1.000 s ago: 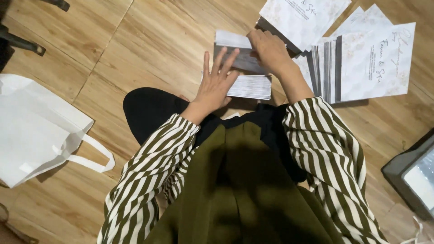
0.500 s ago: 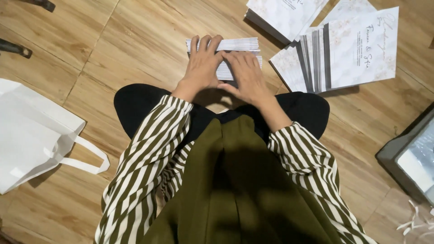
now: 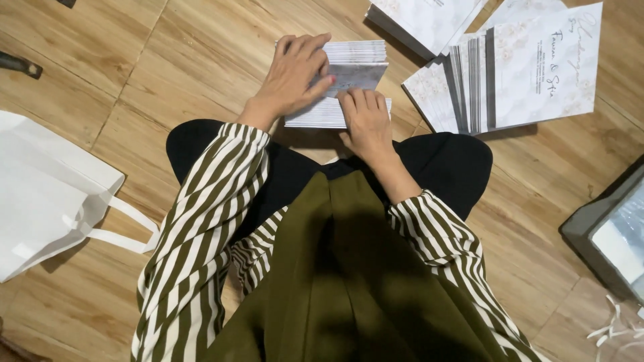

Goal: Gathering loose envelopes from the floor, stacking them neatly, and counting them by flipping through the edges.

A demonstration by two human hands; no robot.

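Note:
A stack of white folded cards (image 3: 359,60) lies on the wooden floor in front of my knees. My left hand (image 3: 295,74) rests on the stack's left side, its fingers curled over the top card and lifting it. My right hand (image 3: 365,121) presses down on the stack's near edge with the fingers closed against the paper. Both arms wear olive and white striped sleeves.
A fan of larger marbled cards (image 3: 516,74) lies to the right, another pile (image 3: 422,20) behind it. A white fabric bag (image 3: 47,194) sits on the floor at the left. A grey box (image 3: 610,234) is at the right edge.
My left hand has shifted to the stack's left side and lifted the top card. My right hand has slid from the stack's top to its near edge.

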